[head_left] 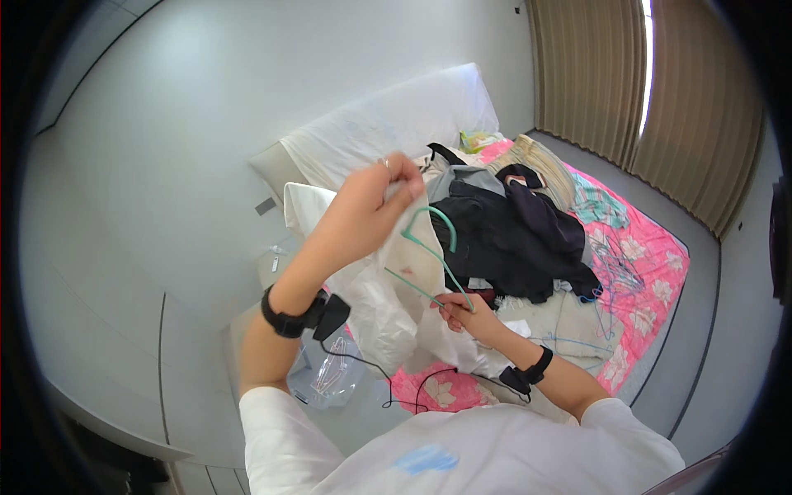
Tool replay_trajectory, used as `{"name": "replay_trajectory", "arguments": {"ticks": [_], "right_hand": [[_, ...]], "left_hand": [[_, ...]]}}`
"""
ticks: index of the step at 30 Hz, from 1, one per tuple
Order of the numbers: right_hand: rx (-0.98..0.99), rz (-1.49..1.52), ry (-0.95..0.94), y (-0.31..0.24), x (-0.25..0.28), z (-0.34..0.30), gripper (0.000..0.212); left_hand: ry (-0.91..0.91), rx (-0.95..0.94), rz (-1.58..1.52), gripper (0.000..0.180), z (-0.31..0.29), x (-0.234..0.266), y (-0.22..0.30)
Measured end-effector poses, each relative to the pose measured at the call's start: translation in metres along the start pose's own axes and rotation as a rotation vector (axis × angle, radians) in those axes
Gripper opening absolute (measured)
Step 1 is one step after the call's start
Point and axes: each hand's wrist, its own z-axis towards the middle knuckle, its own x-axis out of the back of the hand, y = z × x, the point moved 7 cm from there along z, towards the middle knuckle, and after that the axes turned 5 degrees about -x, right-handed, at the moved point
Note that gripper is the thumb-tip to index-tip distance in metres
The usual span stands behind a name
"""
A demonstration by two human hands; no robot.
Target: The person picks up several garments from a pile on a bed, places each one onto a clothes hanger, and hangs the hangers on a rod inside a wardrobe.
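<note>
Slim green hanger [450,227]: before the draped white cloth [375,318], pinched near one corner by the right hand [469,315], hook clear. Left hand [384,198]: raised, blurred from here, apparently pinching cloth to hold it up.

Green hanger [446,265], white cloth [384,318] blocking centre, open air above dark clothes [495,235]

"Is the left hand [384,196] sharp?"

"Blurred; whether it grips the white cloth [384,328] below can't be told."

"And the green hanger [450,270] at the right hand [469,315]?"

"Its end nearer the left hand is hidden at the cloth."

"Far beyond the right hand?"

"Curtains [586,78], cut off by the top edge."
</note>
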Motion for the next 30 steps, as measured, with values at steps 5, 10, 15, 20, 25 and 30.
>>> {"name": "replay_trajectory", "arguments": {"ticks": [5, 10, 15, 20, 25, 30], "right_hand": [[0.109, -0.047, -0.065, -0.002, -0.007, -0.005, 0.024], [0.044, -0.122, -0.163, 0.002, -0.033, -0.003, 0.026], [0.071, 0.185, -0.206, 0.039, -0.058, 0.008, 0.045], [0.186, -0.361, 0.113, 0.071, -0.113, 0.051, 0.032], [0.379, -0.745, 0.323, 0.075, -0.105, 0.066, 0.015], [0.323, -0.703, 0.407, -0.001, -0.054, 0.070, 0.025]], "left_hand": [[0.023, -0.246, 0.274, 0.021, -0.047, 0.062, 0.023], [-0.082, -0.016, 0.687, 0.014, -0.115, 0.102, -0.061], [0.112, 0.134, 0.607, 0.010, -0.179, 0.144, -0.088], [0.238, 0.225, 0.537, 0.012, -0.218, 0.166, -0.090], [0.252, 0.215, 0.744, 0.012, -0.269, 0.195, -0.107], [0.178, 0.316, 0.649, 0.013, -0.312, 0.187, -0.136]]}}
